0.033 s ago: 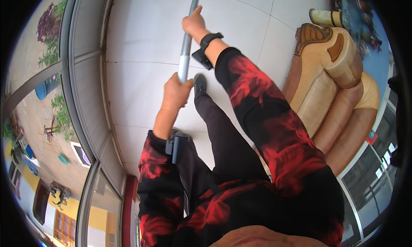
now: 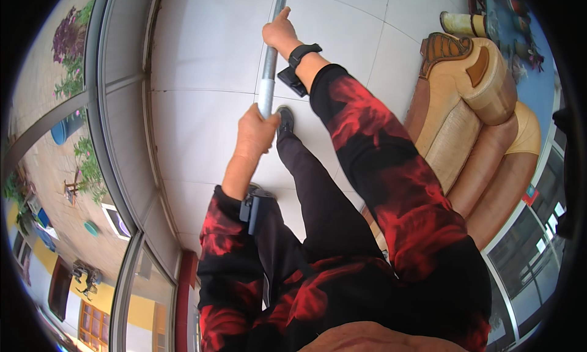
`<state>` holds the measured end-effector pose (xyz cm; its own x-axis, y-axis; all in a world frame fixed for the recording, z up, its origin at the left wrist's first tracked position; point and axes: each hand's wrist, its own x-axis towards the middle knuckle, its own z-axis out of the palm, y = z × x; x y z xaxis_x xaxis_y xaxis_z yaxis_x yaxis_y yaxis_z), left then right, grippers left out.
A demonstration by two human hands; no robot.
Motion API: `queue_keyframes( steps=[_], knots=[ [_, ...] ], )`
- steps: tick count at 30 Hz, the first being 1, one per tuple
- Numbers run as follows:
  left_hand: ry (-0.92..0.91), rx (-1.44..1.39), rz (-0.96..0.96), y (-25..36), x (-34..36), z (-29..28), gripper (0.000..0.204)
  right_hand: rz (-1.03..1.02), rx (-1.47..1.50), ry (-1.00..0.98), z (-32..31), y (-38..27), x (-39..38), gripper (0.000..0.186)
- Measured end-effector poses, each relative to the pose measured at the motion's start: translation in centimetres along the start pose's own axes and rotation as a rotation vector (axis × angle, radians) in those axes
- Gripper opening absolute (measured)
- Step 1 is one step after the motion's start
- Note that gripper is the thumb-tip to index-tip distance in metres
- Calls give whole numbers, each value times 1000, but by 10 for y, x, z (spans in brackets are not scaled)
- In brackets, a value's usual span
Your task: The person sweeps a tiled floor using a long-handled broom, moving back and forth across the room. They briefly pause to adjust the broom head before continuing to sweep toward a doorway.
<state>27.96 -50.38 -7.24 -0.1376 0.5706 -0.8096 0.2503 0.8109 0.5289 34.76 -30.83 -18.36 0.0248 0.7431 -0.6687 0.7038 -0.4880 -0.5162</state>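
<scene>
A long grey metal pole with a paler lower sleeve slants up and slightly right, leaving the picture at the top edge. What is at its far end cannot be seen. My left hand is closed round the lower end, above my left foot area. Farther along, my right hand grips the metal part, its thumb laid along the shaft. Each wrist wears a strap with a dark box-like device.
White tiles cover the floor. A tan leather sofa stands to my right, and a framed glass window runs along my left. My dark shoe is just right of the pole's lower end.
Both hands and the pole have shifted very slightly to the right. My grip on the pole looks the same.
</scene>
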Motion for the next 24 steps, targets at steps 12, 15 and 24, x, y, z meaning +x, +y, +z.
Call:
queue_keyframes(
  steps=[12, 15, 24],
  knots=[
    [29, 183, -143, -187, -287, -25, 25, -6, -234, -333, 79, 120, -140, 71],
    [1, 209, -250, -263, -386, -34, 25, -17, -205, -241, 136, 163, -221, 56],
    [31, 358, -460, -439, -680, -40, 30, 189, 14, -562, 288, 306, -549, 95]
  ],
)
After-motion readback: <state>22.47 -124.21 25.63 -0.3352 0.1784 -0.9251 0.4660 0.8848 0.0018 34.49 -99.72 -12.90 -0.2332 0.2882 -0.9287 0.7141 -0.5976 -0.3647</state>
